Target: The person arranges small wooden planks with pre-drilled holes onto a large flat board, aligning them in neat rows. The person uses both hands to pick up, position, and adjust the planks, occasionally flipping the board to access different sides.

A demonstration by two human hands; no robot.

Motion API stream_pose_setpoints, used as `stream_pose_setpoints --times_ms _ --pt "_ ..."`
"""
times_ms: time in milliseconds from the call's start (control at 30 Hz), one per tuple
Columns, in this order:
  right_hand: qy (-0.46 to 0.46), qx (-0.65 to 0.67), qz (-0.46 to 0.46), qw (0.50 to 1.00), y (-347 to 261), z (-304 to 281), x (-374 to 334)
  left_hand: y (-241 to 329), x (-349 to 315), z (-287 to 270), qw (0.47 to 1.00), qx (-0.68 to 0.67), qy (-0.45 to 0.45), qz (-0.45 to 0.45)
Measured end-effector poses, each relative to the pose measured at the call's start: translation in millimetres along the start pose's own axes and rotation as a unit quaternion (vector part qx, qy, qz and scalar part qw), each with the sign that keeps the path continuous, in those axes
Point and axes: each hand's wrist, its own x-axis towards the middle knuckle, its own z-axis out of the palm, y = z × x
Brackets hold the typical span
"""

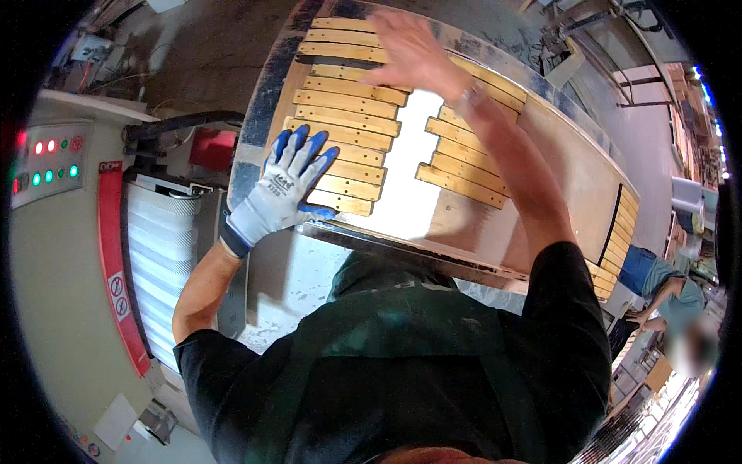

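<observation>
Dark workshop floor (224, 46) spreads past both hands, and a pale metal cabinet (58, 255) with lit buttons stands left of the left hand. Beneath the hands I see a broad tabletop (267, 100) with a scuffed blue-black rim, bearing a flat tan wooden panel (572, 178) right of the right forearm. From the left hand away to the right hand runs a stepped row of drilled honey-yellow wooden slats (344, 124); a matching second row (464, 158) lies partly under the right forearm. The left hand (286, 182), in a grey-white glove with blue fingers, lies flat over the slat ends, fingers slightly spread, gripping nothing. The bare right hand (410, 50), blurred, is open and empty above the farthest slats; contact I cannot tell.

Steadying seems the step; I'd want level, even palm pressure so no slat skews. Each slat's long axis runs crosswise, from the left hand's side toward the right forearm, dipping slightly nearer the wearer.
</observation>
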Motion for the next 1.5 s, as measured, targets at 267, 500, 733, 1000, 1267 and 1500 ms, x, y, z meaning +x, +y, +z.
stream_pose_setpoints --times_ms 267,500,733,1000,1267,1500 --pt "-0.352 0.043 0.065 0.933 -48.7 -50.9 81.7 -0.5 -11.1 8.8 1.0 0.004 0.016 -0.022" --pt "-0.132 0.044 -0.04 0.989 -15.5 -37.9 -11.4 -3.1 -10.2 17.5 0.999 0.008 0.034 -0.02" --pt "-0.19 0.167 0.071 0.965 -104.2 -84.1 -271.1 -1.2 -2.8 14.0 0.999 0.021 0.021 -0.016" --pt "-0.096 0.074 0.062 0.991 -81.6 -63.1 -302.0 0.8 -2.8 8.9 1.0 0.003 0.021 -0.019" --pt "0.107 0.079 0.364 0.922 13.4 -21.6 -326.5 4.8 -1.0 4.0 1.0 0.004 0.014 -0.017" --pt "0.086 0.039 0.35 0.932 -18.0 2.7 -270.1 3.1 -2.9 6.2 0.999 -0.003 0.022 -0.023"
